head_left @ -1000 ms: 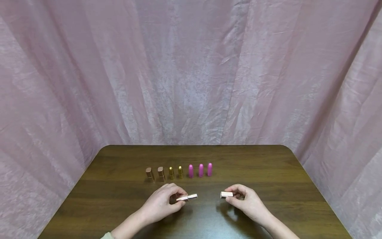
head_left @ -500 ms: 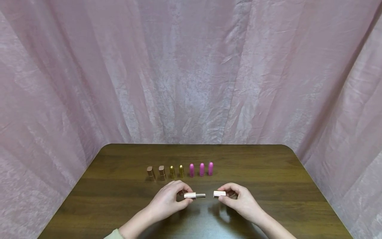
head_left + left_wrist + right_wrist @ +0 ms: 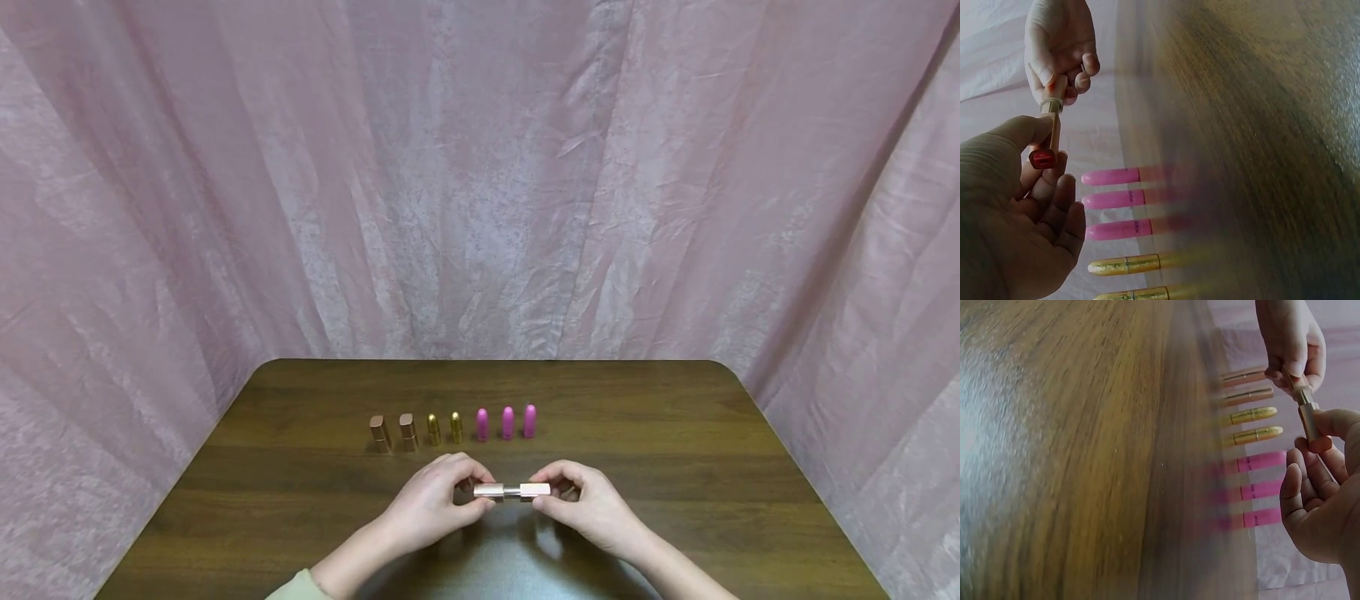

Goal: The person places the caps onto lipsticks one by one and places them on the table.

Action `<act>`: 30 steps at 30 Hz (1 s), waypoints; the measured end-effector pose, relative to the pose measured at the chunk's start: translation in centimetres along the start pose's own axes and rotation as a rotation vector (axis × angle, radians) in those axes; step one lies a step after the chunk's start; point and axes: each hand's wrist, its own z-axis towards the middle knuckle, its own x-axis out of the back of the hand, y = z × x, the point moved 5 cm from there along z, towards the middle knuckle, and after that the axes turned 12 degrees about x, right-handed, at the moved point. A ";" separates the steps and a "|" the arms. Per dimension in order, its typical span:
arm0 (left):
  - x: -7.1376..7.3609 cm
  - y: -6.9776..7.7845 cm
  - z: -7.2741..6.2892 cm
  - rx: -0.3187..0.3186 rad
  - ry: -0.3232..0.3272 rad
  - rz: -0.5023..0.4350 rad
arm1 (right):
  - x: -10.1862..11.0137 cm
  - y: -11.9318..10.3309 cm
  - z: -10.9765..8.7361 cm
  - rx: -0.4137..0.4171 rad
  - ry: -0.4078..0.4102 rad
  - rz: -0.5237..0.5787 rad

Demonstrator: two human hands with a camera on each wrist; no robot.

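Over the front middle of the table, my left hand (image 3: pixel 429 506) pinches the rose-gold base of a lipstick (image 3: pixel 487 491) between thumb and fingers. A red label (image 3: pixel 1042 159) shows on the base's end in the left wrist view. Facing it, my right hand (image 3: pixel 596 508) pinches the matching squarish cap (image 3: pixel 536 490). Base and cap lie level and in line, with the cap's mouth over the end of the shiny inner tube (image 3: pixel 512 492). A short stretch of that tube shows between the two parts.
Behind the hands stands a row of upright lipsticks: two brown square ones (image 3: pixel 408 432), two gold ones (image 3: pixel 456 427) and three pink ones (image 3: pixel 507 423). They stand on a dark wooden table (image 3: pixel 637 417). A pink curtain (image 3: pixel 480 183) hangs behind its far edge.
The hands have come together: the left moved right with the base, the right moved left with the cap. The gap between cap and inner tube has closed. The row stands as before.
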 end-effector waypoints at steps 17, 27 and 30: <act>-0.5 0.5 0.1 -0.023 -0.001 -0.014 | -1.2 -0.2 0.6 0.029 -0.022 0.012; -0.8 0.7 0.2 -0.085 0.024 0.139 | -1.5 0.0 0.5 0.029 -0.026 0.009; -0.9 0.8 0.1 -0.098 0.028 0.178 | -1.6 0.0 0.4 0.028 -0.023 0.004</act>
